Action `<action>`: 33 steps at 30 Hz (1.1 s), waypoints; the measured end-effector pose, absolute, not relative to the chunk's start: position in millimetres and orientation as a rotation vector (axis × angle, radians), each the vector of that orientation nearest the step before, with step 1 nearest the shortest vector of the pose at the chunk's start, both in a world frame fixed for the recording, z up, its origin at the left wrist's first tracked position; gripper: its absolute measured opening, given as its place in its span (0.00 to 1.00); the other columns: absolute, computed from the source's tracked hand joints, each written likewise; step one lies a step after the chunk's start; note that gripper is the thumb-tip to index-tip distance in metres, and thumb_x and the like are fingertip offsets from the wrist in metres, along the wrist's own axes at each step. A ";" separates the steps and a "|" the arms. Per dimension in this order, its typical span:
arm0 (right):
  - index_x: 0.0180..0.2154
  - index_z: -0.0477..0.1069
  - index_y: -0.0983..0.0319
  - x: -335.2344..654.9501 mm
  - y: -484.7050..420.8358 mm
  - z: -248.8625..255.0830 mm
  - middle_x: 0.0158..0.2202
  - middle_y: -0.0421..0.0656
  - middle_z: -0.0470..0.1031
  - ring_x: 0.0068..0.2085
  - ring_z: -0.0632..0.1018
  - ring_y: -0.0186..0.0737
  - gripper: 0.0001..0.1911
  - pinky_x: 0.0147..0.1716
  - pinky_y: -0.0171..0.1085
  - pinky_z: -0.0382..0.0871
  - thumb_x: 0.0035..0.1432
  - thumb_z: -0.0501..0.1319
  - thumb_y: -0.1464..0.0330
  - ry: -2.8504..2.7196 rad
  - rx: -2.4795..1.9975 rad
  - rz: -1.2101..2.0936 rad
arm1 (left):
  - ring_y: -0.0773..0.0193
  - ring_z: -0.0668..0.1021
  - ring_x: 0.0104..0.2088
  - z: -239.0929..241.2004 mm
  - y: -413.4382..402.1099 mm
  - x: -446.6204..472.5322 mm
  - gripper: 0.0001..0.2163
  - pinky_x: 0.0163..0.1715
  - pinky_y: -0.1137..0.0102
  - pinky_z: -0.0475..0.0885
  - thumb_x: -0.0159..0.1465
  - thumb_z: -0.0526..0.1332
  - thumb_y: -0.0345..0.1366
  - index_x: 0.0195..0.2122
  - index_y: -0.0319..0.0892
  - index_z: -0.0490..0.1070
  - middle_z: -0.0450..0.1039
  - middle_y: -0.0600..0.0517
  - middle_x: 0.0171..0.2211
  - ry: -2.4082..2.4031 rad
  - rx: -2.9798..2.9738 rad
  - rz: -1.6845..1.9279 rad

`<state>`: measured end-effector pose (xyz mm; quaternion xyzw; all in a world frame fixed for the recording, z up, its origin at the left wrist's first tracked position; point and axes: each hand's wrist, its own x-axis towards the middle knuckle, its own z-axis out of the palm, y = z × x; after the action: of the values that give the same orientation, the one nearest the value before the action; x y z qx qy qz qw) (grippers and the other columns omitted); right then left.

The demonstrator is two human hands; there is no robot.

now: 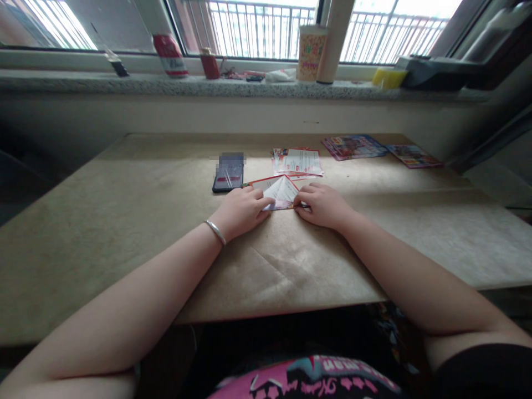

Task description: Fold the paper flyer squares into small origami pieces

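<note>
A partly folded sheet of printed paper (283, 190) lies on the table between my hands, its white side creased into a peak and its edges red and coloured. My left hand (245, 209), below a silver bangle (215, 232), grips the paper's left side, fingers bent and thumb at the near edge. At the right corner, my right hand (320, 205) pinches the paper between thumb and curled fingers. Just beyond my left hand lies a phone (229, 173) with its screen lit. Parts of the paper are hidden under my fingers.
Behind the paper lies a stack of printed sheets (300, 162). Colourful cards (353, 147) and another small pile (414, 156) rest at the table's far right. A red can (169, 55), a patterned cup (311, 54) and a yellow item (389, 78) stand along the windowsill (233, 87).
</note>
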<state>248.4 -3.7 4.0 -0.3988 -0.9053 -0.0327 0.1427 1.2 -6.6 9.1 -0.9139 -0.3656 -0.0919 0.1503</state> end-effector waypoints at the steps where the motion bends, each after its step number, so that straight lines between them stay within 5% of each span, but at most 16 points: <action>1: 0.37 0.76 0.59 246.7 -3.6 3.2 0.39 0.45 0.78 0.41 0.73 0.44 0.09 0.42 0.40 0.63 0.58 0.57 0.67 -2.605 -1.140 -0.091 | 0.57 0.76 0.36 6.9 -5.8 3.7 0.11 0.33 0.66 0.66 0.67 0.56 0.40 0.42 0.45 0.77 0.75 0.47 0.35 -1.044 -2.621 -0.283; 11: 0.35 0.76 0.59 225.6 -5.4 -0.4 0.37 0.45 0.78 0.42 0.73 0.45 0.10 0.41 0.41 0.61 0.59 0.55 0.69 -2.547 -1.187 -0.141 | 0.61 0.75 0.30 0.5 -0.6 13.2 0.09 0.28 0.67 0.60 0.66 0.57 0.33 0.29 0.39 0.72 0.75 0.48 0.30 -0.909 -2.548 -0.300; 20: 0.31 0.71 0.59 218.0 -12.8 -0.6 0.33 0.43 0.77 0.38 0.73 0.43 0.03 0.38 0.39 0.63 0.53 0.58 0.70 -2.363 -1.259 0.018 | 0.64 0.72 0.27 -3.5 0.1 17.8 0.11 0.28 0.69 0.61 0.65 0.53 0.32 0.28 0.40 0.72 0.73 0.49 0.29 -0.938 -2.598 -0.619; 24: 0.30 0.69 0.59 216.7 -12.3 -3.0 0.32 0.43 0.75 0.37 0.73 0.41 0.02 0.38 0.37 0.63 0.52 0.58 0.71 -2.286 -1.229 0.107 | 0.66 0.72 0.27 -2.4 -5.4 17.2 0.12 0.27 0.69 0.60 0.67 0.55 0.39 0.30 0.42 0.73 0.74 0.50 0.31 -1.032 -2.551 -0.709; 33: 0.28 0.68 0.59 220.3 -8.7 -4.5 0.30 0.41 0.73 0.35 0.72 0.39 0.02 0.35 0.36 0.63 0.50 0.58 0.72 -2.284 -1.151 0.186 | 0.63 0.76 0.35 -0.4 -8.2 17.6 0.12 0.36 0.66 0.62 0.67 0.57 0.41 0.31 0.43 0.74 0.77 0.52 0.33 -1.017 -2.556 -0.723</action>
<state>220.3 -8.7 -4.5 -0.4302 -0.8539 0.0696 0.2845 17.6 -8.2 -0.4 -0.8888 -0.3536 -0.2513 0.1480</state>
